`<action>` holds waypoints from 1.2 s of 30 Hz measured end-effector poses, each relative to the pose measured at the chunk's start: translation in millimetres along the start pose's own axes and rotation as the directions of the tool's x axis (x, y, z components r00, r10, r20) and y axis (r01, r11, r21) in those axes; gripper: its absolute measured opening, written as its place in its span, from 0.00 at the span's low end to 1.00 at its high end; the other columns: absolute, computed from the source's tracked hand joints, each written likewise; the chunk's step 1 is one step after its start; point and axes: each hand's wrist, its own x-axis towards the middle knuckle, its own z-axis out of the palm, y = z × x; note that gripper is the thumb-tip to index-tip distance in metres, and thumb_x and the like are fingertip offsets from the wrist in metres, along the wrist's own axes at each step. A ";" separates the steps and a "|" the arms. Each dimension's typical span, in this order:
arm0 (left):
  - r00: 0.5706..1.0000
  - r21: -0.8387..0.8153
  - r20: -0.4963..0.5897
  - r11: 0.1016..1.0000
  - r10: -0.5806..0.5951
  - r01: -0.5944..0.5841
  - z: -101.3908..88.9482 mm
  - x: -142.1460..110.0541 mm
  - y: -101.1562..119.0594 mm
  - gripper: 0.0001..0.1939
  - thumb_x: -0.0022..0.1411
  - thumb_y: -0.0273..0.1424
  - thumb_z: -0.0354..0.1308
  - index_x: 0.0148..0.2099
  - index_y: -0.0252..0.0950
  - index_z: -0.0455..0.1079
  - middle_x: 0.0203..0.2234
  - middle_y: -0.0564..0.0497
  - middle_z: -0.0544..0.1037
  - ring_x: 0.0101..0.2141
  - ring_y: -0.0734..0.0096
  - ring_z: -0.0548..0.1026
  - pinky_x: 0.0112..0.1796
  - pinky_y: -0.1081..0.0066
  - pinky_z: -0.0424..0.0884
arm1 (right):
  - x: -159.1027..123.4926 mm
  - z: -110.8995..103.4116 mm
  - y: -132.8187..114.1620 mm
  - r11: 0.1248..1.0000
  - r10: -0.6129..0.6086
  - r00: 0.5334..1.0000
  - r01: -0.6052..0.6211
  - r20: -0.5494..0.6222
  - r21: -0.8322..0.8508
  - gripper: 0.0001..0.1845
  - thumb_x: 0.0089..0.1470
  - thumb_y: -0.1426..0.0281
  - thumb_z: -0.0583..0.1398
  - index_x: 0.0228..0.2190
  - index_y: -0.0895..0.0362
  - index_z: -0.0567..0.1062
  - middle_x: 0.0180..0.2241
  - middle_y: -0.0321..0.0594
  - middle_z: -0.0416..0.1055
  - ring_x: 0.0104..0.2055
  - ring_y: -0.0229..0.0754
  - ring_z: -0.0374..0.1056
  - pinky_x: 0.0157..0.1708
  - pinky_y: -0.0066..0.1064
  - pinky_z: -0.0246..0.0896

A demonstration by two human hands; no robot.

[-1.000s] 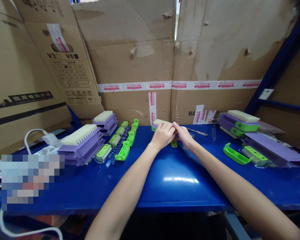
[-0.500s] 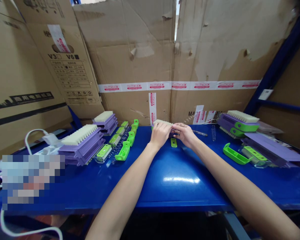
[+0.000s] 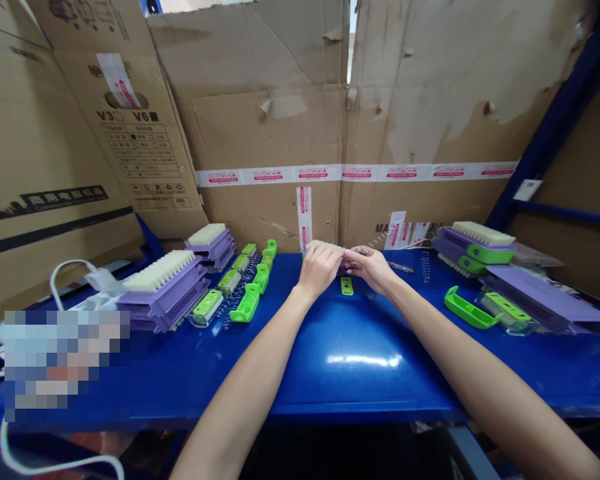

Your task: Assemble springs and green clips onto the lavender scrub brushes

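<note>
My left hand (image 3: 319, 269) is wrapped over a brush (image 3: 316, 243) with cream bristles facing up, near the back of the table. Purple plastic of the same brush shows between my hands. My right hand (image 3: 372, 267) is closed at the brush's right end, thumb and fingers together; whatever lies between those fingertips is too small or hidden to make out. Just below, a flat green plate with holes (image 3: 347, 286) lies on the blue table (image 3: 360, 387). A slim pen-like tool (image 3: 401, 267) rests to the right of my right hand.
Purple brushes (image 3: 163, 293) stand at left, beside a row of green-topped clear pieces (image 3: 207, 307), springs (image 3: 237, 288) and green handles (image 3: 246, 303). At right are stacked brushes (image 3: 480, 250), a loose green handle (image 3: 473, 312) and a spring (image 3: 426, 267). Cardboard (image 3: 270, 133) walls the back.
Both hands keep nearly the same hold on the brush. The whole view has shifted very slightly; nothing on the table has visibly moved.
</note>
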 end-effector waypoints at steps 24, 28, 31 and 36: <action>0.998 -0.009 0.055 1.000 0.004 -0.003 -1.9 0.7 -1.2 0.13 0.68 0.28 0.45 0.43 0.35 0.71 0.35 0.47 0.77 0.41 0.64 0.72 0.43 0.66 0.64 | -0.5 -2.0 0.5 0.996 0.093 0.996 -0.093 0.006 -0.012 0.16 0.39 0.64 0.70 0.28 0.57 0.72 0.27 0.39 0.74 0.26 0.35 0.69 0.25 0.26 0.64; 0.999 -0.015 0.043 1.000 -0.027 0.028 0.0 0.0 -2.5 0.12 0.67 0.29 0.46 0.40 0.35 0.72 0.33 0.48 0.77 0.40 0.65 0.72 0.42 0.66 0.64 | -2.5 -0.9 -1.7 0.999 0.043 0.996 -0.044 0.077 0.014 0.17 0.39 0.65 0.70 0.33 0.55 0.74 0.30 0.36 0.74 0.29 0.36 0.70 0.27 0.25 0.64; 0.999 -0.013 0.022 0.999 -0.046 0.046 1.1 -0.3 -2.6 0.12 0.67 0.29 0.46 0.41 0.35 0.72 0.33 0.47 0.77 0.39 0.65 0.72 0.41 0.67 0.64 | -3.3 0.8 -3.1 0.999 0.024 0.995 -0.026 0.095 0.021 0.18 0.37 0.67 0.70 0.33 0.56 0.74 0.30 0.36 0.74 0.30 0.36 0.71 0.27 0.25 0.64; 0.999 0.018 0.037 1.000 0.003 -0.004 0.4 -0.3 -1.1 0.13 0.68 0.28 0.45 0.44 0.35 0.71 0.35 0.47 0.77 0.39 0.64 0.72 0.41 0.66 0.64 | -1.5 1.3 -1.2 1.000 0.027 0.999 -0.027 0.033 0.012 0.16 0.37 0.66 0.71 0.30 0.58 0.74 0.28 0.37 0.74 0.28 0.36 0.70 0.26 0.25 0.65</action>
